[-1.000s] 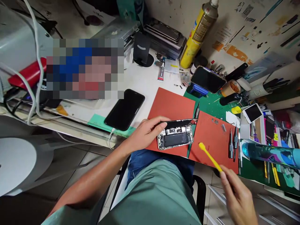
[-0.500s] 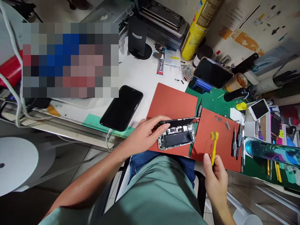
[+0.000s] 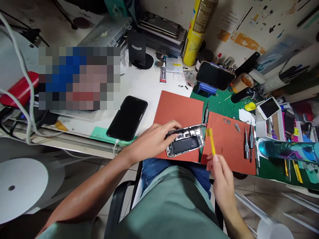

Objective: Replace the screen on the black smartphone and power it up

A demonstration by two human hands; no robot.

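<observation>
An opened smartphone [image 3: 184, 146] lies near the front edge of a reddish-brown mat [image 3: 179, 109], its battery and circuit parts bare. My left hand [image 3: 160, 137] grips the phone's upper left side, thumb at the inner edge and fingers behind the raised screen. The screen stands tilted up along the far side, seen almost edge-on. In my right hand [image 3: 221, 172] is a small yellow brush [image 3: 211, 141], pinched by its handle with the head pointing up. The brush is to the right of the phone, apart from it.
A second reddish-brown mat [image 3: 229, 146] bears screwdrivers [image 3: 246, 144] and small metal pieces. A black phone [image 3: 127, 118] with a cable lies at left. Behind are a glue tube [image 3: 162, 74], a propped phone [image 3: 215, 75] and a yellow can [image 3: 193, 39]. A blue bottle [image 3: 286, 151] lies at right.
My right hand has moved left with the brush, which now leans toward the phone. The raised screen is seen more edge-on. The whole view has shifted slightly.
</observation>
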